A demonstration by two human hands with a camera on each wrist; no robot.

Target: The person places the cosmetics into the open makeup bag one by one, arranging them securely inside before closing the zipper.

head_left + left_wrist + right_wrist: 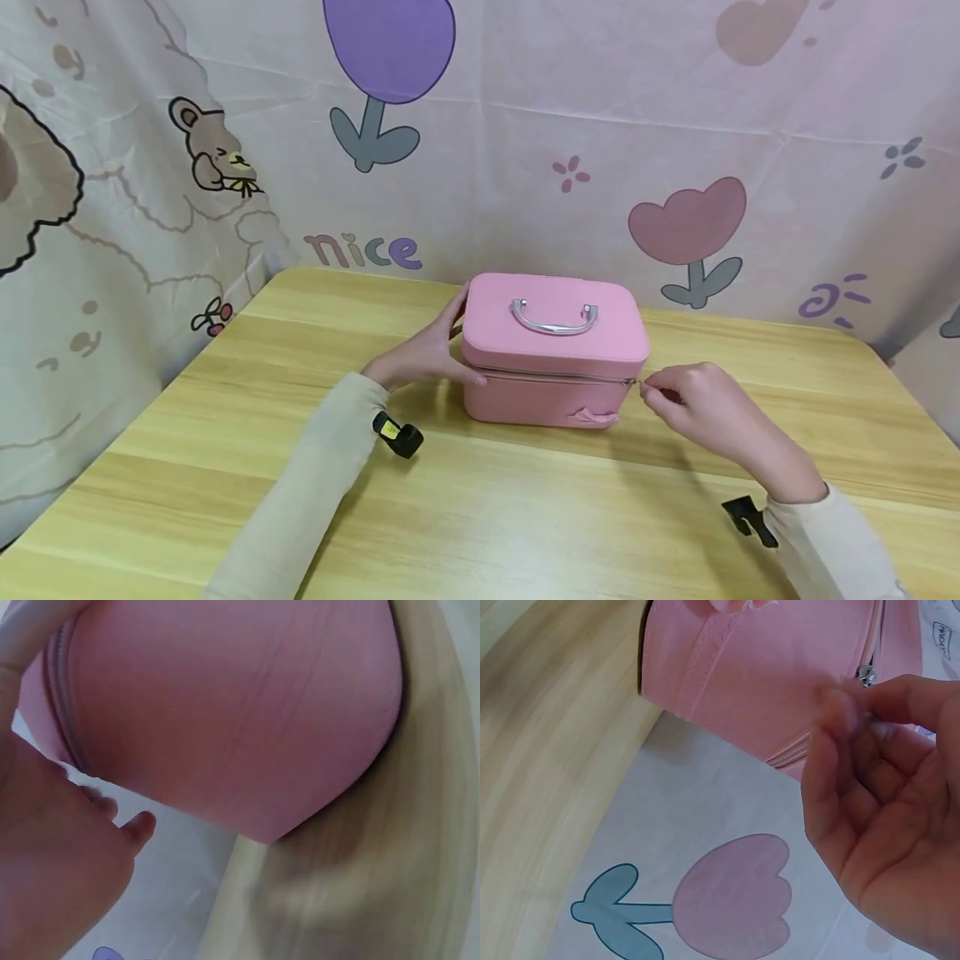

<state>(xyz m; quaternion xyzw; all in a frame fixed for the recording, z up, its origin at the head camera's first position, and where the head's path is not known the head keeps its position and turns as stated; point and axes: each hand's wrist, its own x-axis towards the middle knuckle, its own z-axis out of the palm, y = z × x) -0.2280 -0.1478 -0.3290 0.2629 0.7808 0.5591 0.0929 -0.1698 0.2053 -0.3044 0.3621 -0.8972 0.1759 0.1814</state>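
Observation:
A pink cosmetic case (551, 350) with a silver handle (555, 327) on its lid stands upright on the table. My left hand (427, 354) holds the case's left end, its thumb on the front near the zipper seam and its fingers toward the back. In the left wrist view, part of that hand (67, 862) lies beside the case's pink wall (225, 697). At the front right corner my right hand (701, 408) pinches the zipper pull, mostly hidden by the fingertips. The metal zipper slider (866, 675) shows beside the fingers in the right wrist view.
The case rests on a light wood table (487, 517), toward its back edge. Behind hangs a printed cloth (510, 208) with flowers and bears. A pink bow (592, 417) sits low on the case's front. Black wrist mounts (401, 437) are on both sleeves.

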